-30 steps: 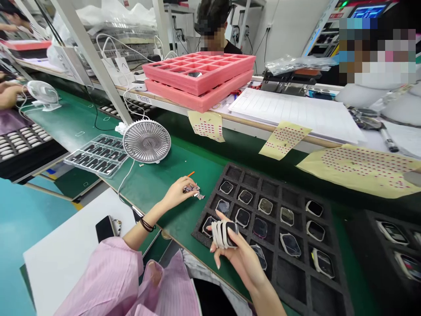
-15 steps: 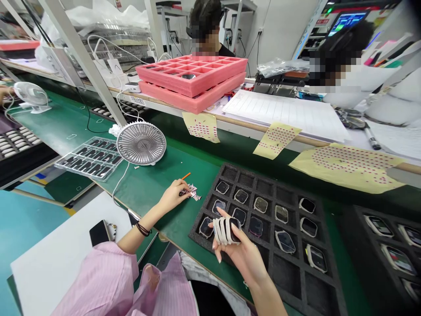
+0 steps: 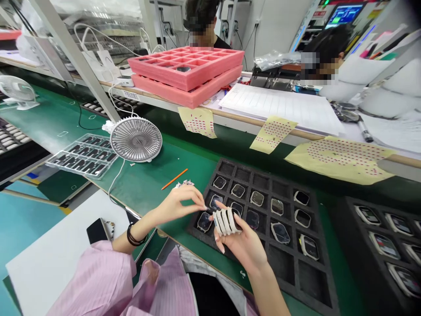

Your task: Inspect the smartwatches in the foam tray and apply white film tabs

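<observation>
Far-L fan (image 3: 16, 89), R blk tray (image 3: 350, 245) cut off. Anything btwn L hand (image 3: 179, 204) fingers (image 3: 201, 203) too sm. to tell.

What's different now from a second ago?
The left hand has left the pile of small pieces and moved rightward, its pinched fingertips now beside the stack of watches. Whether it took a piece is too small to tell. The right hand still holds the stack.

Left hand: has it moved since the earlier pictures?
Yes. The left hand has moved right, from the small pile on the green table to the left edge of the black tray, beside the watches in the right hand.
</observation>
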